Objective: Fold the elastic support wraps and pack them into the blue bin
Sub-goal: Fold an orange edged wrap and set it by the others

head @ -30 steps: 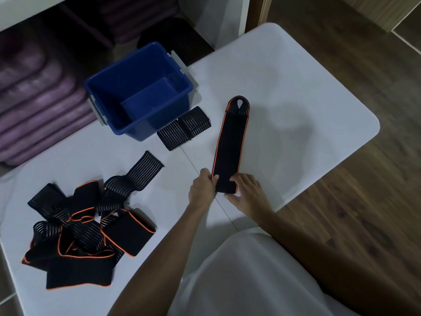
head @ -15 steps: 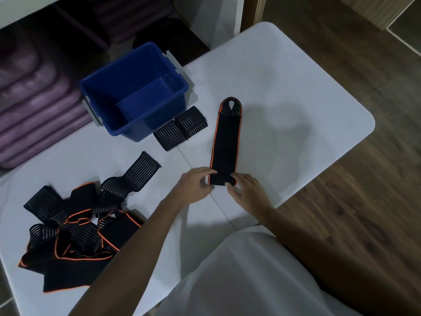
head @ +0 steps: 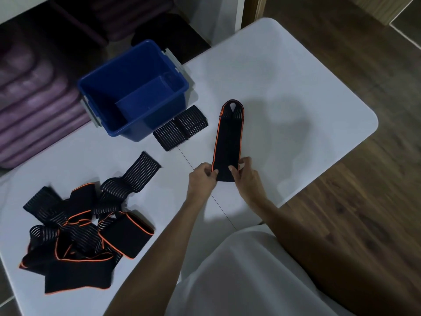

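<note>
A long black wrap with orange edging (head: pixel 229 137) lies stretched out on the white table (head: pixel 284 87), its loop end pointing away from me. My left hand (head: pixel 201 179) pinches its near left corner and my right hand (head: pixel 245 176) pinches its near right corner, with the near end folded over. The blue bin (head: pixel 134 87) stands open at the back left, nothing visible inside it. A folded black striped wrap (head: pixel 180 127) lies right beside the bin. A tangled pile of black wraps (head: pixel 77 224) sits at the near left.
Purple folded cushions (head: pixel 29 106) fill a shelf behind the table at the left. The table's right edge drops to a wooden floor (head: pixel 364 201). My white garment (head: pixel 239 281) covers the table's near edge.
Both hands have lifted the near end of the wrap and turned it over away from me. The camera view shifted slightly.
</note>
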